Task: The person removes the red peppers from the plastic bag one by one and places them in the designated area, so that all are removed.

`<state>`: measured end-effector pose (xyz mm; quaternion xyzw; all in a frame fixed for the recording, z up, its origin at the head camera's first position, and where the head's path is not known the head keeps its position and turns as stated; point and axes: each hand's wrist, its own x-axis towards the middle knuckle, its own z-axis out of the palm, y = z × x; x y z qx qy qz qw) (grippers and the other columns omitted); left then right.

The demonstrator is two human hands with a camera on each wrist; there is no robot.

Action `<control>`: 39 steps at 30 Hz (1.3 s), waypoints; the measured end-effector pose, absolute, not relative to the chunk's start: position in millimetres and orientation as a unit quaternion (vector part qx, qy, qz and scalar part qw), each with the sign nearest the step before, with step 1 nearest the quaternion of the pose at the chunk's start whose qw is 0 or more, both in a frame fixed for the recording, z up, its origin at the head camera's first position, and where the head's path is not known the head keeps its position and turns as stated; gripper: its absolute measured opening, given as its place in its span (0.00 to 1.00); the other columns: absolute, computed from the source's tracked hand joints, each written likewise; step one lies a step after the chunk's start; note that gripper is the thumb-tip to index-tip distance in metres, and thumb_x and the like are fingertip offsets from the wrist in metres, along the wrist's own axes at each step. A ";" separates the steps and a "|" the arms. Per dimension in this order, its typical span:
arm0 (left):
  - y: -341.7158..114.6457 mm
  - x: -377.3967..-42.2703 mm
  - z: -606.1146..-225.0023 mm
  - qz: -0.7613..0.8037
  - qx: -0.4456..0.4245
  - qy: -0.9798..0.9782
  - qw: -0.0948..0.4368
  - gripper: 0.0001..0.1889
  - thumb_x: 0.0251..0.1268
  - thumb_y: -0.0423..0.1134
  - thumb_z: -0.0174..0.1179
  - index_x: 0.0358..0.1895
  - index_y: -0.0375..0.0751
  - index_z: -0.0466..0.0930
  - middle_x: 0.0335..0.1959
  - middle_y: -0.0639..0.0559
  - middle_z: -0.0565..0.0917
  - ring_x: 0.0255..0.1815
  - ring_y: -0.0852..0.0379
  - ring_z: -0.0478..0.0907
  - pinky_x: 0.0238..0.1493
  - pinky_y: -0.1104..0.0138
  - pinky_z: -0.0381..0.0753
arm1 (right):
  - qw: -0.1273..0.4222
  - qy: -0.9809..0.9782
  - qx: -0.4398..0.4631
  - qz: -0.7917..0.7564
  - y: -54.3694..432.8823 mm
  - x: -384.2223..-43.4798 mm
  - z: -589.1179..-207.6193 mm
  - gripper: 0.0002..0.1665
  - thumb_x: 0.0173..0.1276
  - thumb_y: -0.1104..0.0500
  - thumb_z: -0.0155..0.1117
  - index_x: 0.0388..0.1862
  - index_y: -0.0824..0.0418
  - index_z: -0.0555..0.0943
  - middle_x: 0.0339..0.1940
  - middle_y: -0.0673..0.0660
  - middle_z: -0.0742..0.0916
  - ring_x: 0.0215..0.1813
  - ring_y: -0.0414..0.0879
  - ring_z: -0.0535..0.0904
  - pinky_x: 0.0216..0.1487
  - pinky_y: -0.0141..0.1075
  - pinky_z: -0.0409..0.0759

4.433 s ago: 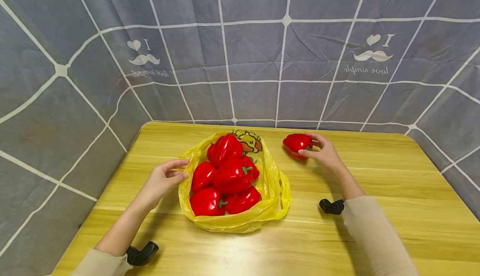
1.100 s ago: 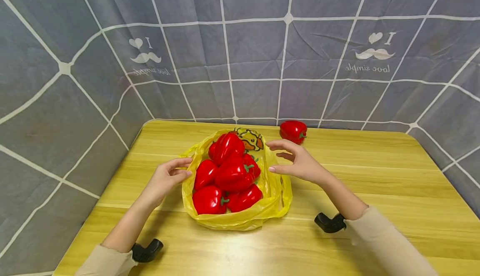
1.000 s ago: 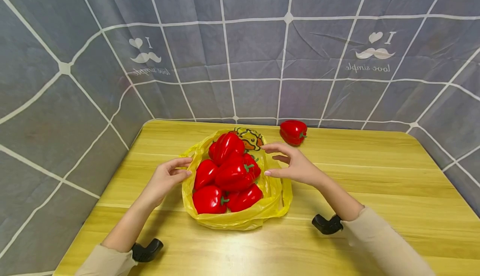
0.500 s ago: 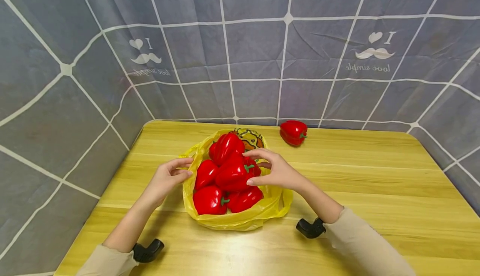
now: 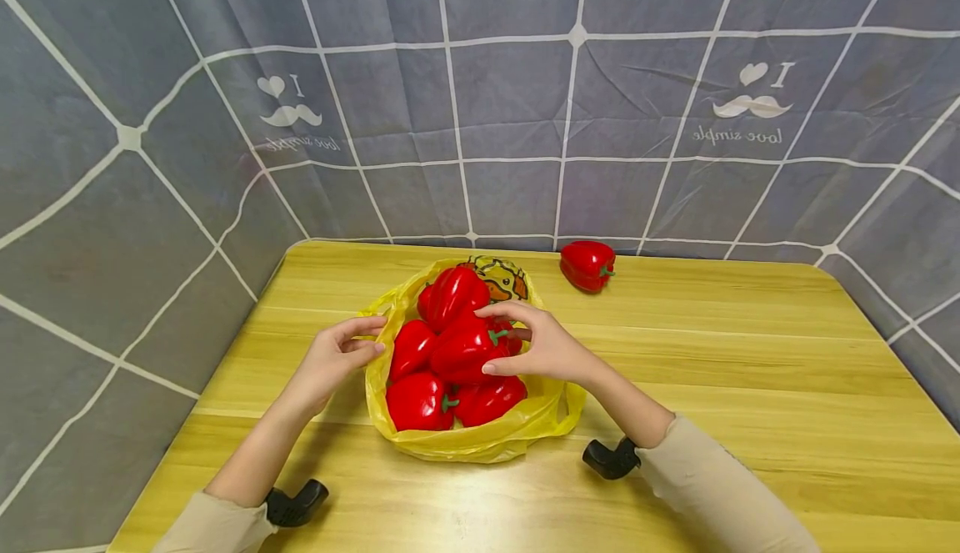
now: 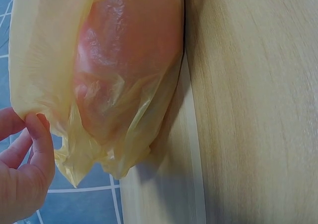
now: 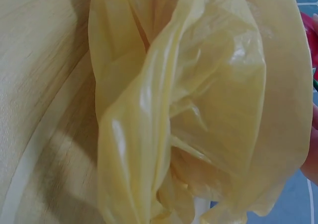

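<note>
A yellow plastic bag [image 5: 480, 446] with a duck print stands with its mouth spread, holding several red bell peppers with green stems. My left hand [image 5: 326, 363] pinches the bag's left rim between thumb and finger, as the left wrist view confirms with the hand [image 6: 27, 179] at the film's edge. Inside the mouth, my right hand [image 5: 551, 349] has its thumb and fingers around the uppermost bell pepper [image 5: 456, 353], near its stem. In the right wrist view the bag [image 7: 144, 114] hides most of that hand [image 7: 313, 154].
Another red bell pepper [image 5: 587, 266] lies by itself on the wooden table [image 5: 750, 353], near the back edge and right of the bag. A grey curtain with white lines [image 5: 510, 111] hangs behind and at the sides. Black devices [image 5: 297, 503] sit at both wrists.
My right hand let go of a bell pepper at the table's back, then moved left into the bag and closed around the uppermost pepper. My left hand stays on the rim.
</note>
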<state>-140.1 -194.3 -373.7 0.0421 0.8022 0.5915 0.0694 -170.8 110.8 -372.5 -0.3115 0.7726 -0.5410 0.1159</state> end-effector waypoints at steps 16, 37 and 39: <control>-193.9 -139.3 -373.1 0.589 0.040 0.804 0.071 0.23 0.62 0.30 0.58 0.60 0.26 0.69 0.54 0.32 0.73 0.41 0.58 0.76 0.41 0.75 0.76 | 0.120 0.772 -0.300 -0.547 108.8 -165.2 -366.0 0.34 0.52 0.65 0.72 0.60 0.58 0.73 0.58 0.53 0.76 0.59 0.48 0.70 0.59 0.46 0.71; -194.0 -140.4 -372.9 0.596 0.040 0.799 0.073 0.23 0.62 0.30 0.58 0.60 0.26 0.69 0.54 0.33 0.74 0.41 0.60 0.75 0.42 0.74 0.77 | 0.070 0.751 -0.280 -0.594 149.5 -170.0 -357.4 0.33 0.53 0.65 0.72 0.59 0.62 0.73 0.57 0.56 0.77 0.58 0.51 0.72 0.58 0.39 0.73; -194.1 -140.5 -372.9 0.596 0.040 0.799 0.072 0.23 0.62 0.30 0.58 0.60 0.26 0.69 0.54 0.33 0.74 0.40 0.60 0.75 0.42 0.74 0.77 | 0.060 0.749 -0.274 -0.601 156.0 -170.7 -355.7 0.33 0.53 0.66 0.72 0.59 0.64 0.72 0.57 0.57 0.77 0.57 0.51 0.72 0.57 0.38 0.73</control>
